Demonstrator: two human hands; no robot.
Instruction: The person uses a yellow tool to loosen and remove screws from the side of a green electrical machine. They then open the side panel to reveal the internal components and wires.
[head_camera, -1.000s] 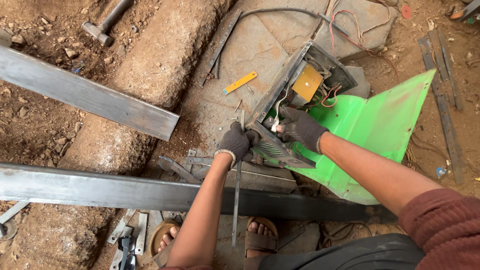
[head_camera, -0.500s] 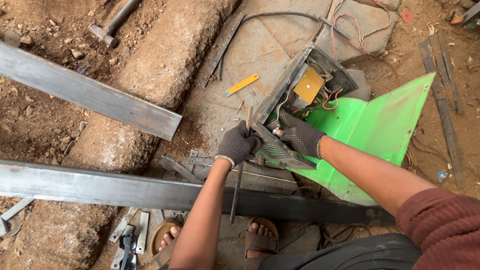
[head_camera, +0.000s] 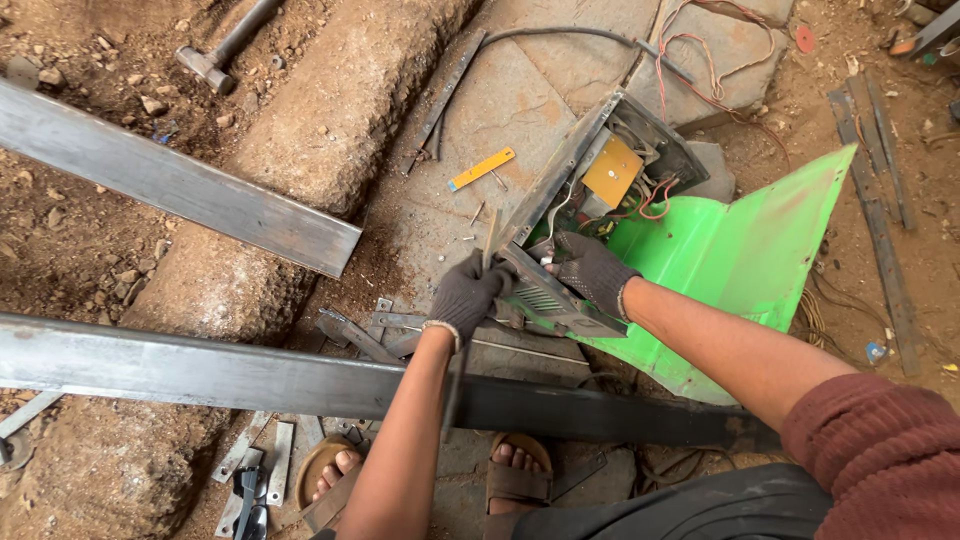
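Gripping a thin flat metal strip (head_camera: 462, 360), the gloved left hand (head_camera: 468, 292) is closing its fingers tight around the strip's upper part, so that the strip's tip is poking up just above the knuckles and its long lower end is running down across the dark steel beam (head_camera: 300, 385) toward the person's sandalled feet (head_camera: 515, 470). The gloved right hand (head_camera: 592, 272) is pressing down on the grey vented end panel (head_camera: 545, 298) of an opened electrical machine (head_camera: 610, 170), its fingers spread flat and resting on the casing rather than wrapped around anything. Both hands are sitting just beside each other at the panel's near corner.

Inside the open casing an orange-yellow component (head_camera: 612, 170) and a tangle of red and white wires are showing, and the machine's bright green cover (head_camera: 740, 250) is lying open to the right, touching the body. The machine is resting on a flat stone slab (head_camera: 520, 100) on the ground (dusty, littered with rust and small screws). A yellow flat piece (head_camera: 482, 168) is lying on the slab, well apart from the hands. A second steel bar (head_camera: 170, 180) is slanting across the upper left, and a hammer (head_camera: 225, 50) is lying in the dirt beyond it.
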